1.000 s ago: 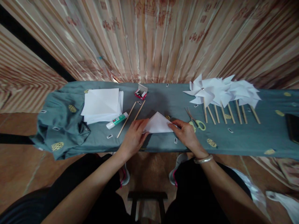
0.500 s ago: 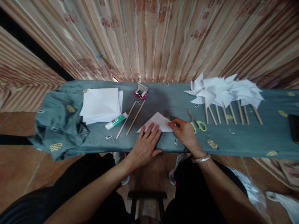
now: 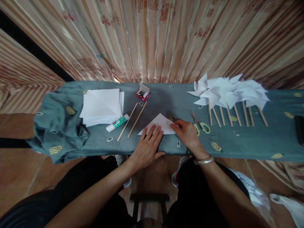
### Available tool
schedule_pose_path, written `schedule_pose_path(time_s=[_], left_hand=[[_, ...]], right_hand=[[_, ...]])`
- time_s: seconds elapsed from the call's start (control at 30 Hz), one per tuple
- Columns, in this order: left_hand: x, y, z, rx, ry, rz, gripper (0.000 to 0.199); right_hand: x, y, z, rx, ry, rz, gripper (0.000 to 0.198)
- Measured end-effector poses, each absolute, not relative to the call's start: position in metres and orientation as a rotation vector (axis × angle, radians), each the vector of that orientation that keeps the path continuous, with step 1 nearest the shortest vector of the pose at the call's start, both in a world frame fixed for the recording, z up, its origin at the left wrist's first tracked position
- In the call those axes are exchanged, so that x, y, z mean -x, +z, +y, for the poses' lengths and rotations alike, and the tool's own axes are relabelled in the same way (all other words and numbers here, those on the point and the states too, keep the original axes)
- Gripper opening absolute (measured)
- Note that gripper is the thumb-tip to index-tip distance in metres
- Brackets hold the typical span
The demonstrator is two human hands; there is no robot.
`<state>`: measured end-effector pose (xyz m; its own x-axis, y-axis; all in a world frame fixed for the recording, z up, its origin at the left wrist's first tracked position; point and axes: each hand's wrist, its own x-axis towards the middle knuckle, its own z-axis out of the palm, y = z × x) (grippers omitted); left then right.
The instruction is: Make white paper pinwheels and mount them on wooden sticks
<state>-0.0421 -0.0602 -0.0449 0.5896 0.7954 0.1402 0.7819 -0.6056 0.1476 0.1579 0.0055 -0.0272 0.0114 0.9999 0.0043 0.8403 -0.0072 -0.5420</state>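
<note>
Left end of the tabletop (image 3: 251, 144): grey-green cloth (image 3: 71, 131) bunched up, yellow pineapple print. Next, a stack of white paper (image 3: 102, 104), edges not squared. Glue stick (image 3: 117, 123) lies at a slant by the stack's near right corner, white end toward the person; can't tell if it touches the paper. Right of that, two thin wooden sticks: left stick (image 3: 125, 125) just beside the glue's green end, right stick (image 3: 137, 119) roughly parallel, apart from it. Beyond their far ends, a small red-and-white box (image 3: 142, 92), lid up, small metallic pieces inside.

Left hand (image 3: 147, 147): palm down, fingers slightly spread and flat on the near left part of the folded sheet (image 3: 161, 122). Sheet is a white triangle lying mid-tabletop in front of the person, peak pointing away, long edge near. Right hand (image 3: 187, 134): thumb and curled index finger pinching the sheet near its right corner; the corner itself is hidden. Silver bangle (image 3: 203, 161) on that wrist.

Just right of the right hand: scissors (image 3: 200, 123), light green handles, blade tips pointing away. Further right, white paper pinwheels (image 3: 228, 91) in an overlapping row, sticks toward the person; eight sticks visible. Far right edge: a dark object (image 3: 299, 129), cut off, can't identify.
</note>
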Motion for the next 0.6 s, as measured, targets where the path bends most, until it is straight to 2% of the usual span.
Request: schedule_pose_path(time_s=[0.43,0.6], left_hand=[[0.0411,-0.0422,-0.0596,-2.693,0.225,1.349,0.081],[0.0404,-0.0412,-0.0599,-2.694,0.161,1.367,0.081]], right_hand=[[-0.1565,-0.0277,0.0058,1.930,0.505,-1.942,0.027],[-0.1552,-0.0288,-0.0002,1.855,0.326,-2.051,0.028]])
